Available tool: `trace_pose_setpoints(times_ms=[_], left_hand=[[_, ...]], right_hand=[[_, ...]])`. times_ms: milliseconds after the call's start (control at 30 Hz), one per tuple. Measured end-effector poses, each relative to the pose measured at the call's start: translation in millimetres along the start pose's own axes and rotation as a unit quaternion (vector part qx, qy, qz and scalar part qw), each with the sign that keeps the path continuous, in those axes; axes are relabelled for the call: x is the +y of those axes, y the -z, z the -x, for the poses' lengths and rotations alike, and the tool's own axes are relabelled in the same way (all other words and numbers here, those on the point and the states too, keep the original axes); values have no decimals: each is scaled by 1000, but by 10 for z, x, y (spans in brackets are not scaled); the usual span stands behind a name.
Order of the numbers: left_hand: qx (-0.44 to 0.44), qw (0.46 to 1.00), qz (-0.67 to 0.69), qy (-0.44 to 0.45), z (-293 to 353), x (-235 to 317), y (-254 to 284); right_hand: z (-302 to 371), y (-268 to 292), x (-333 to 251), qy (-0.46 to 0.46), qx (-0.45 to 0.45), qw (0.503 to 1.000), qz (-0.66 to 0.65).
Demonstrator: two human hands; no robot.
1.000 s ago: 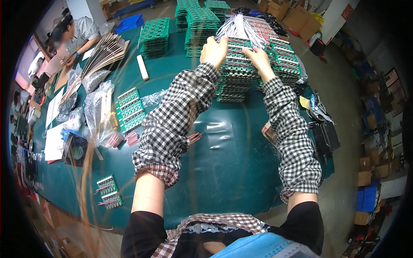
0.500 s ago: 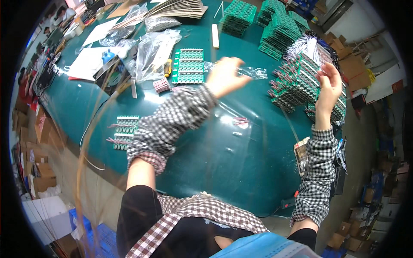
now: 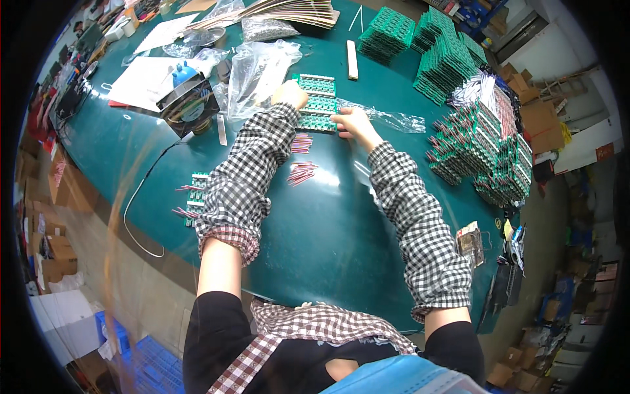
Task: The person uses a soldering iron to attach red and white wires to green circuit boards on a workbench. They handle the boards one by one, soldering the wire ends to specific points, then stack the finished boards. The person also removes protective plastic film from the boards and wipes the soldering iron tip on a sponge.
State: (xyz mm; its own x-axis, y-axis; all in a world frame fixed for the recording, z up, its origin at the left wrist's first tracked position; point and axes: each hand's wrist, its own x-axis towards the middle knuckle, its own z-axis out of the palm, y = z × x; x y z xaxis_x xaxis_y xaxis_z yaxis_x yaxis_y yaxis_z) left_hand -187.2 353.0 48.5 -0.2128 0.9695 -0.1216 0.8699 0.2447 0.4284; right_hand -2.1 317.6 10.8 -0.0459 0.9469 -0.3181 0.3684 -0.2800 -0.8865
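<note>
Green rectangular circuit-board panel with white strips lay on dark-green tabletop, long axis near-far. Left hand, closer, overlapped its left edge; fingers curled, grip couldn't be told. Right hand at right edge, fingers parted, pointing left; contact unclear.

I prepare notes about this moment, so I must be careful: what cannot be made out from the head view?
Head view: the left hand hides its own fingertips, so its grip on the green circuit panel is unclear.
Head view: the small circuit board is partly covered by the left checkered sleeve.
Head view: the blue face mask is cut off by the lower edge.
</note>
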Motion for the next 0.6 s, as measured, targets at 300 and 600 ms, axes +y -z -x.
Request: trace_pose_setpoints(times_ms=[300, 600], left_hand=[[-18, 995, 92, 12, -161, -24, -96], [-78, 991, 109, 21, -398, -25, -484]], right_hand=[[20, 178, 92, -75, -23, 974, -214], [210, 727, 15, 10, 21, 925, -380]])
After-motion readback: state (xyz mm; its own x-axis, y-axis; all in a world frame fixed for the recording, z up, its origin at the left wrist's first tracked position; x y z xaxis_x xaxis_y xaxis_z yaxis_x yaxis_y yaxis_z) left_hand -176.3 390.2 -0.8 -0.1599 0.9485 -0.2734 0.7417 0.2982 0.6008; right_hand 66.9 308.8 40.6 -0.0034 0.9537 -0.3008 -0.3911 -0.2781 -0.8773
